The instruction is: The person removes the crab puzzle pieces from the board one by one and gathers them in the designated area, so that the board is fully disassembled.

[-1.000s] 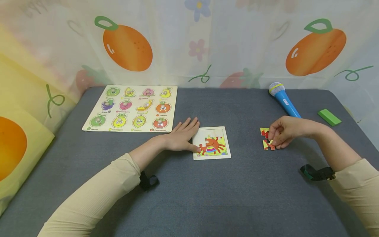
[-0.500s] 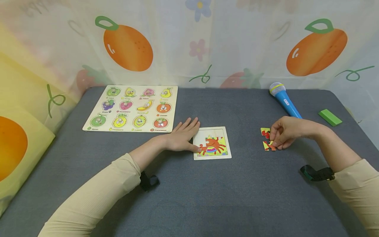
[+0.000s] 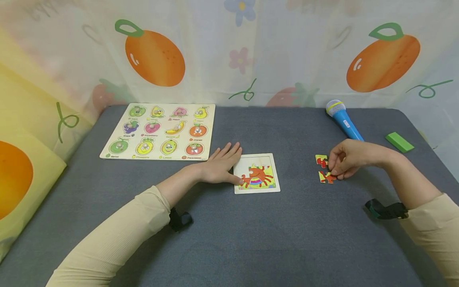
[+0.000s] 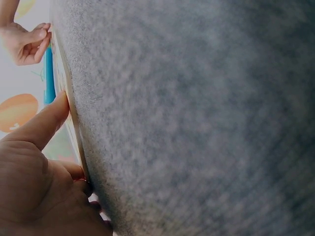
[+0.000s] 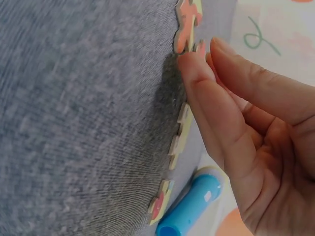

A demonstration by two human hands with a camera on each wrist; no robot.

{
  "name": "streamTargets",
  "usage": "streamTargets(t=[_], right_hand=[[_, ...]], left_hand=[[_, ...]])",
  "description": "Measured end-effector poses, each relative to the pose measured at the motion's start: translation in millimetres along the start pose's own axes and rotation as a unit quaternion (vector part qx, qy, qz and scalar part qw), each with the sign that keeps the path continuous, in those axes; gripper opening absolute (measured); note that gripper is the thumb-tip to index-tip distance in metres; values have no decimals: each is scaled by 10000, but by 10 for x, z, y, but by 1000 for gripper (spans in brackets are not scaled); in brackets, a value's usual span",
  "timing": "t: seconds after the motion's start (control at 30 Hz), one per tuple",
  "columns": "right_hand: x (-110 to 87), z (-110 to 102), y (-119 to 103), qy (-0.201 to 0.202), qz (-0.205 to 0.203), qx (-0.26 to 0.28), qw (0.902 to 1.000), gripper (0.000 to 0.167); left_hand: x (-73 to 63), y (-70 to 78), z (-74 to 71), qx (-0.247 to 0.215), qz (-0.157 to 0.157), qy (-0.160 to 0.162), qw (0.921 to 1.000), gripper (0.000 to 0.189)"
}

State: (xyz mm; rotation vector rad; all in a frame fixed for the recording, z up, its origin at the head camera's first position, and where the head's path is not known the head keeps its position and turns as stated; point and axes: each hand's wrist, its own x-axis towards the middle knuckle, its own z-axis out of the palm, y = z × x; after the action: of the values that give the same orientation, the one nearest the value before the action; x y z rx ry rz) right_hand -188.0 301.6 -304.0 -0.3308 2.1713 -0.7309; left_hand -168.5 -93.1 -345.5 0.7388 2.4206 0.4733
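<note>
We saw the left hand [image 3: 219,165] laid with its palm down and its fingers straight and spread apart, curled round nothing. Its thumb, stretched out to the side, pressed on the left rim of the wooden crab jigsaw tray [image 3: 254,160], and the left wrist view showed the thumb's tip against the edge. The tray lay flat on the grey tabletop [image 3: 251,239] between the two hands, with the partly filled crab picture [image 3: 260,175] in it and bare pale wood at its upper left. Well to the right of the tray, the right hand [image 3: 348,157] reached down with its fingers bent and the thumb near the forefinger, a narrow gap showing between their tips. Those tips were right at the lower red-and-yellow jigsaw piece [image 3: 325,177]; we could not tell whether they pinched it or only touched it. The upper jigsaw piece [image 3: 321,160] lay just beyond it, beside the bent fingers. Behind that hand we saw the blue toy microphone [image 3: 346,122] and the green block [image 3: 399,142], and beyond the left hand, the fruit peg board [image 3: 141,126].
</note>
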Motion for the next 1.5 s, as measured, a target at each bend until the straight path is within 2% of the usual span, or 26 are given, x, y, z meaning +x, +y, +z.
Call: streamTargets(t=[0.13, 0.43, 0.87, 1.5], right_hand=[[-8, 18, -44, 121, -123, -157, 9997, 22], [56, 115, -220, 327, -730, -371, 9961, 16], [225, 316, -560, 864, -1070, -997, 9855, 17], [522, 525, -957, 757, -1481, -845, 9824, 14]], left_hand=[[-18, 9, -13, 23, 43, 9, 10000, 98], [-27, 5, -16, 58, 55, 20, 10000, 98], [-13, 5, -11, -39, 10, -12, 10000, 98], [1, 12, -6, -64, -51, 6, 10000, 99]])
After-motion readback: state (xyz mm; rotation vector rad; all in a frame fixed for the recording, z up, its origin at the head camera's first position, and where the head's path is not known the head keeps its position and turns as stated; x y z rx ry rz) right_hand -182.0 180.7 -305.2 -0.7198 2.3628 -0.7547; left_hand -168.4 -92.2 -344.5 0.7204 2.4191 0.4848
